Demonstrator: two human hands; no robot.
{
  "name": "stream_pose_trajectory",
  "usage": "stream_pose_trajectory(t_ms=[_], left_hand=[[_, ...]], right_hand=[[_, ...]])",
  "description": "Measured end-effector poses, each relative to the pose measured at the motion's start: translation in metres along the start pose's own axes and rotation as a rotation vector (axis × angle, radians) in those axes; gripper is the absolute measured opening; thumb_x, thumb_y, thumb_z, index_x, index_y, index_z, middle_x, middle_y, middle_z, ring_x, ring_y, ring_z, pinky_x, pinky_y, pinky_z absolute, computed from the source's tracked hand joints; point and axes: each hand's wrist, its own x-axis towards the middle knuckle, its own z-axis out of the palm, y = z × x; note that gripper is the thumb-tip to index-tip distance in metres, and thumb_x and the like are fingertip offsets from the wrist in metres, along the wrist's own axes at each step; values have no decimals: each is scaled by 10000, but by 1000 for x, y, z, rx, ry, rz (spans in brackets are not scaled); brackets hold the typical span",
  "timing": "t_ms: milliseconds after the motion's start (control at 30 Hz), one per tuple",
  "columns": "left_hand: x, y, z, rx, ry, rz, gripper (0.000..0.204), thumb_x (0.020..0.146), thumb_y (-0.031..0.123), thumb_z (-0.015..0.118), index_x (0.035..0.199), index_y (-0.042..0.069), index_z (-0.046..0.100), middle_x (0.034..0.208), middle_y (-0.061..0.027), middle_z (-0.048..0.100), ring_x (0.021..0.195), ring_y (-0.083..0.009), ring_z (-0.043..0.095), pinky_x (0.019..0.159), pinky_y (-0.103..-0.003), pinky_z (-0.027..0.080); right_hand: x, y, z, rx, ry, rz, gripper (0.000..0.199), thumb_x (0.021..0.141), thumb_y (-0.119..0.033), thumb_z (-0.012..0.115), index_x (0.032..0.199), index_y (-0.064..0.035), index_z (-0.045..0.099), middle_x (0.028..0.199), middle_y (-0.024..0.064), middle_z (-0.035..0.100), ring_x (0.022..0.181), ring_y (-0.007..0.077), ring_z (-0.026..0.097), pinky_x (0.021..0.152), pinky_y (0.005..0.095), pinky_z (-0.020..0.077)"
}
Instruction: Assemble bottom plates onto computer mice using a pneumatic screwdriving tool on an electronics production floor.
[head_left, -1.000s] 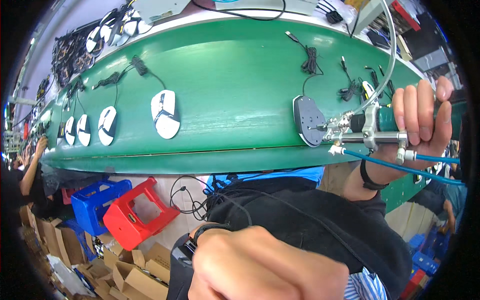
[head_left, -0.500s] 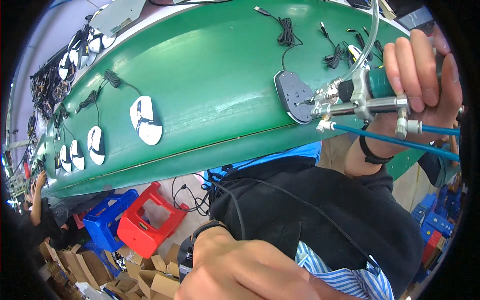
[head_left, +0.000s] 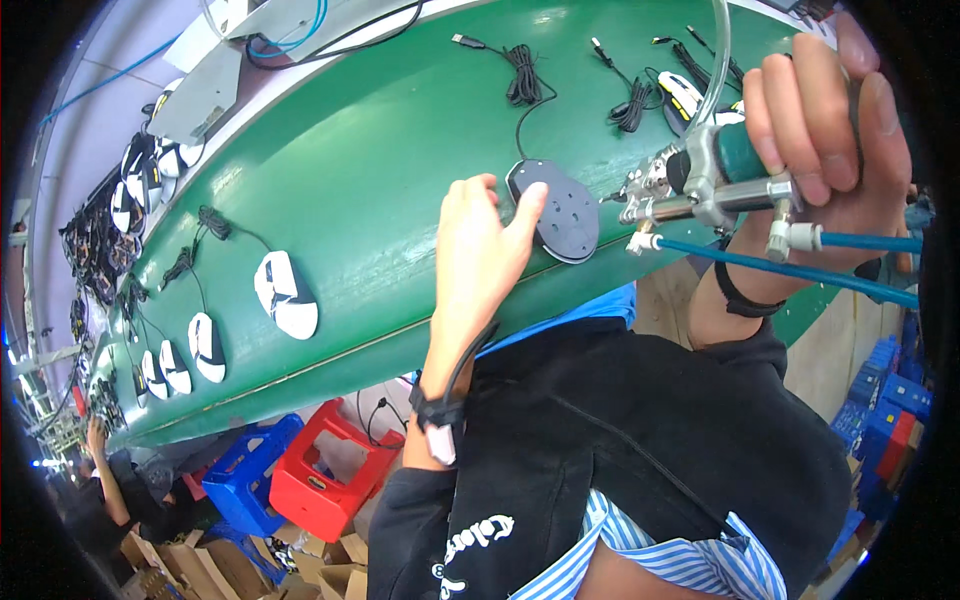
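An upturned computer mouse [head_left: 568, 215], its dark base facing up, lies on the green work surface with its cable leading away. My left hand [head_left: 475, 240] is at its left side, thumb stretched over the base and the other fingers apart from the thumb. My right hand [head_left: 815, 120] is wrapped round a pneumatic screwdriver [head_left: 715, 185] with a green grip, metal fittings and blue air hoses. Its narrow tip points left, by the mouse's right edge; whether they touch I cannot tell.
White-and-black mice [head_left: 287, 295] stand in a row to the left, cables bundled. More mice [head_left: 682, 100] and cables lie at the far right. Along the near side are a red stool [head_left: 325, 480], a blue stool [head_left: 240, 480] and cardboard boxes [head_left: 210, 570]. Another person's arm [head_left: 108, 470] shows far left.
My left hand has come up from near my body to the mouse. The screwdriver tip has left the mouse's base for its right edge. The mouse has turned slightly.
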Motion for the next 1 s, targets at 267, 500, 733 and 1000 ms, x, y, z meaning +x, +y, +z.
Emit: stream_pose_trajectory(t_ms=[267,500,733,1000], left_hand=[[-7,3,9,-486,-112,-264,362,868,240,679,923,-3,416,783,-181,587,717,-279,610,658,-384,488],[-23,-16,-12,-1562,-144,-585,392,966,278,527,1235,1,463,1107,-169,613,981,-234,636,858,-390,534],[-32,-21,-15,-1934,0,-631,566,997,486,341,1266,6,474,1284,-208,531,1164,-355,546,996,-500,459],[-46,-32,-18,-2107,-252,-595,637,907,632,424,1214,77,487,1174,-237,558,1074,-388,584,892,-537,513]], right_hand=[[-10,-14,10,73,-22,106,200,1024,-227,415,1143,-78,476,655,-79,454,568,-1,476,618,193,412],[-4,-15,27,301,64,38,270,705,-35,810,767,-168,583,688,-63,511,681,32,509,690,154,441],[57,7,18,359,-756,158,491,1003,-525,345,808,-96,482,678,-4,458,591,136,483,587,308,447],[20,15,45,426,-447,160,447,978,-498,460,819,-84,515,663,-16,490,591,130,510,600,296,468]])
